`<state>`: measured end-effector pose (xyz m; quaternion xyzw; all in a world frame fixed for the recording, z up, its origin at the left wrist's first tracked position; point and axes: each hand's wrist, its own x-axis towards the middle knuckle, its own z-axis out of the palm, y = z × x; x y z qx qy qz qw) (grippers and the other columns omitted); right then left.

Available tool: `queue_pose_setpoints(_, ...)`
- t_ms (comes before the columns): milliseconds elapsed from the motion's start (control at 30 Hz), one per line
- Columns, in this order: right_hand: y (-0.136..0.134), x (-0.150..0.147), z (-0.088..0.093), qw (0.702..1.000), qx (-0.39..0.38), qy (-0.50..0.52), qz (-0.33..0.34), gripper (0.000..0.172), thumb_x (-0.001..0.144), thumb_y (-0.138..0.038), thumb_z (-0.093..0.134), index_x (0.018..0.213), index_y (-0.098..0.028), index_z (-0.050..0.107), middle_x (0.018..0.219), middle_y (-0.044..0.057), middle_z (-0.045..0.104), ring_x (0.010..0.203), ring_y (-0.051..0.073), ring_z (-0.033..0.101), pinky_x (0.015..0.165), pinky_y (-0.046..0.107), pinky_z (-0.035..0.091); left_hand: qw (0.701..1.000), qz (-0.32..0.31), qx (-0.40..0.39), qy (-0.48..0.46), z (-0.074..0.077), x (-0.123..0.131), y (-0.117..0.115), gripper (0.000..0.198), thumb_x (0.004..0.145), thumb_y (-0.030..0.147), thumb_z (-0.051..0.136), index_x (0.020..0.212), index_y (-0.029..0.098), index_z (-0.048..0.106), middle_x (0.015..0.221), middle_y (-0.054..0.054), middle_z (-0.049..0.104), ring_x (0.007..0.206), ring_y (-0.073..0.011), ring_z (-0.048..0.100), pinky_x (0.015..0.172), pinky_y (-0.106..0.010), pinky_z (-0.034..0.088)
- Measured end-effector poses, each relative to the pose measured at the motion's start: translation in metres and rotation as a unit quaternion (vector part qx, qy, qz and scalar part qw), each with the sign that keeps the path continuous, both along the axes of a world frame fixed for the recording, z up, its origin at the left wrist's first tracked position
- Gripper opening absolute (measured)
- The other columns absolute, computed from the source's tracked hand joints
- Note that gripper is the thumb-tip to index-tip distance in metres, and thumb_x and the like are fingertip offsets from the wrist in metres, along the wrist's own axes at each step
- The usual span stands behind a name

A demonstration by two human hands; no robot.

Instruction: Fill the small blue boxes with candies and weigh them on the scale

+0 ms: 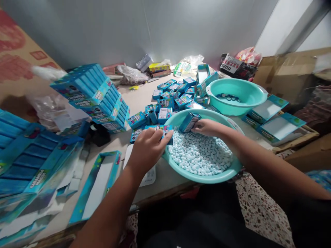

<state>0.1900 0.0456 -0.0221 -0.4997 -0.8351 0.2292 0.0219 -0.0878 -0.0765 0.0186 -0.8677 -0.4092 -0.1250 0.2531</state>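
Note:
My right hand (205,127) is closed on the end of a small blue candy box (190,122), which sits tilted against the pale candies in a turquoise basin (204,179). Small whitish-blue candies (199,155) fill much of that basin. At its left rim, my left hand (150,146) has its fingers curled over another blue candy box (167,130); part of that box is hidden by the fingers. Under the left hand a white flat device (148,177), perhaps a scale, shows only in part. A heap of blue candy boxes (165,113) lies just beyond both hands.
A second turquoise basin (238,84) with a few dark items stands behind right. Blue display trays (281,129) lie at right, another tray (99,186) at front left. Stacked, filled trays (95,98) rise at left. Plastic bags (133,74) and cartons line the back.

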Motion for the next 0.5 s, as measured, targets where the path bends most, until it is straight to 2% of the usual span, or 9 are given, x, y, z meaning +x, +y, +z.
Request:
queue_pose_setpoints(100, 0.0, 0.0, -0.001, 1.0, 0.005, 0.006, -0.005, 0.034, 0.089, -0.044, 0.053, 0.087, -0.016, 0.073, 0.081, 0.006, 0.067, 0.07, 0.017, 0.056, 0.06, 0.029, 0.036, 0.998, -0.042, -0.015, 0.043, 0.004, -0.005, 0.008, 0.036, 0.094, 0.013, 0.051, 0.124, 0.025, 0.068, 0.089, -0.008, 0.065, 0.084, -0.024, 0.058, 0.073, -0.038, 0.048)
queue_pose_setpoints(267, 0.0, 0.0, 0.0, 1.0, 0.006, 0.009, -0.012, 0.033, 0.089, -0.044, 0.054, 0.086, -0.017, 0.074, 0.083, 0.007, 0.069, 0.073, 0.018, 0.058, 0.062, 0.029, 0.037, 0.997, -0.048, -0.001, 0.063, 0.013, -0.013, 0.018, 0.036, 0.092, 0.014, 0.055, 0.124, 0.024, 0.067, 0.093, -0.009, 0.065, 0.085, -0.0239, 0.058, 0.073, -0.038, 0.047)
queue_pose_setpoints(400, -0.001, -0.001, 0.001, 1.0, 0.01, 0.013, -0.021, 0.03, 0.089, -0.042, 0.056, 0.1, -0.02, 0.073, 0.096, 0.007, 0.072, 0.081, 0.02, 0.063, 0.064, 0.028, 0.04, 0.987, -0.111, 0.029, 0.113, 0.019, -0.014, 0.025, 0.033, 0.092, 0.011, 0.056, 0.12, 0.024, 0.07, 0.087, -0.006, 0.063, 0.083, -0.0221, 0.057, 0.072, -0.035, 0.045)
queue_pose_setpoints(500, -0.003, -0.001, 0.001, 0.999, 0.013, 0.012, -0.031, 0.032, 0.089, -0.043, 0.058, 0.107, -0.022, 0.072, 0.103, 0.007, 0.074, 0.086, 0.022, 0.065, 0.066, 0.029, 0.043, 0.985, -0.119, 0.035, 0.123, 0.023, -0.011, 0.023, 0.032, 0.092, 0.012, 0.058, 0.119, 0.024, 0.07, 0.089, -0.006, 0.064, 0.083, -0.0215, 0.056, 0.071, -0.034, 0.043)
